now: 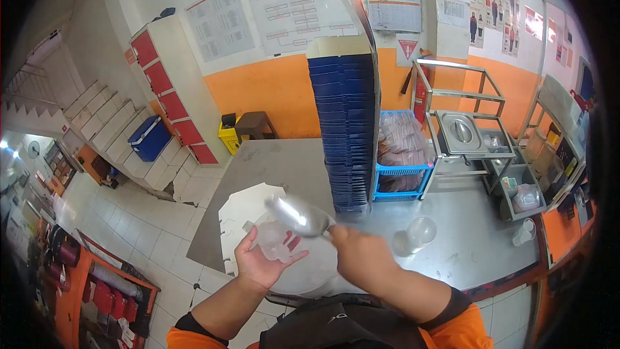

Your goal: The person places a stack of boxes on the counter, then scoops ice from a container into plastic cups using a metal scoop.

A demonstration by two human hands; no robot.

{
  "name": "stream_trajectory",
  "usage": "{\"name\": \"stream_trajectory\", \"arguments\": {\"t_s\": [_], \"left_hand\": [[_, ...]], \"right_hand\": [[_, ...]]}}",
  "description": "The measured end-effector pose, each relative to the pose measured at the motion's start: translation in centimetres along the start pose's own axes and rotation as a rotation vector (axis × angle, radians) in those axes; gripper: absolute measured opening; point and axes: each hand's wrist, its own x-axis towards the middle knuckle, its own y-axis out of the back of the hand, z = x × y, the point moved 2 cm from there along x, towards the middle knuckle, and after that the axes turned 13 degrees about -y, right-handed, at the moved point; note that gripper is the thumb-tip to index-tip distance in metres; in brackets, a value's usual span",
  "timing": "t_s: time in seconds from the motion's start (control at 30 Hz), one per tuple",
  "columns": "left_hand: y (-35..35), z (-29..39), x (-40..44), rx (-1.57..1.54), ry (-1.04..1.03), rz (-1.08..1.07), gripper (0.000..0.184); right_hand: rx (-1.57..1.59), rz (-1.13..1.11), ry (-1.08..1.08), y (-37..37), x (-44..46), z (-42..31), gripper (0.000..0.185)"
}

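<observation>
My left hand (265,262) is palm up with its fingers curled round a translucent, whitish plastic item (274,239), whose exact shape is hard to make out. Just to the right, my right hand (363,257) grips the handle of a large metal spoon (300,216). The spoon's shiny bowl points left, above the item, and is blurred. Beneath both hands is a large round pale container (310,268), partly hidden by them. A white cut cardboard piece (240,210) lies to the left of my left hand.
A tall stack of dark blue folded boxes (345,129) rises from the metal table (381,239). Behind it stands a blue crate (402,171) of packets. Clear cups (421,232) are at the right, near a metal rack (452,94) with a lidded pan (460,132).
</observation>
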Motion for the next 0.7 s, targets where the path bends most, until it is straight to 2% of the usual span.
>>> {"name": "stream_trajectory", "arguments": {"t_s": [0.03, 0.1, 0.2, 0.23, 0.3, 0.33, 0.4, 0.43, 0.5, 0.6, 0.7], "left_hand": [[0.4, 0.1, 0.2, -0.022, 0.013, -0.031, 0.061], [0.7, 0.1, 0.1, -0.069, 0.041, -0.086, 0.062], [-0.8, -0.1, -0.9, -0.049, -0.109, 0.18, 0.061], [-0.6, 0.1, -1.0, -0.071, -0.067, 0.197, 0.058], [0.1, 0.4, -0.9, -0.115, 0.016, 0.232, 0.052], [0.3, 0.4, -1.0, -0.052, 0.014, 0.202, 0.048], [0.5, 0.4, -0.6, 0.075, 0.007, 0.128, 0.042], [0.7, 0.4, -0.7, 0.143, 0.079, 0.084, 0.041], [1.3, 0.7, -1.2, 0.273, 0.225, -0.001, 0.038], [-0.8, 3.0, -2.2, 0.859, 0.003, -0.166, 0.047], [-1.2, 5.8, 0.9, 1.997, -0.573, -0.529, 0.056]], "right_hand": [[0.033, 0.08, -0.015, 0.5, 0.3, 0.1, 0.016], [-0.062, -0.011, 0.068, -0.2, -0.2, -0.2, 0.017], [-0.144, -0.038, 0.098, 0.1, -0.4, 0.1, 0.018], [-0.161, -0.031, 0.092, 0.4, -0.4, 0.1, 0.019], [-0.021, 0.175, 0.036, 1.9, -0.2, -0.8, 0.018], [0.052, 0.273, 0.004, 2.4, -0.4, -1.1, 0.017], [-0.013, 0.168, 0.051, 2.1, -0.3, -1.3, 0.018], [-0.046, 0.117, 0.073, 1.9, -0.1, -1.3, 0.018], [0.003, 0.162, 0.033, 1.8, 0.1, -0.2, 0.018], [0.046, 0.234, -0.039, 3.2, 0.2, 1.3, 0.019], [0.063, 0.265, -0.078, 4.2, 0.0, 2.0, 0.02]]}}
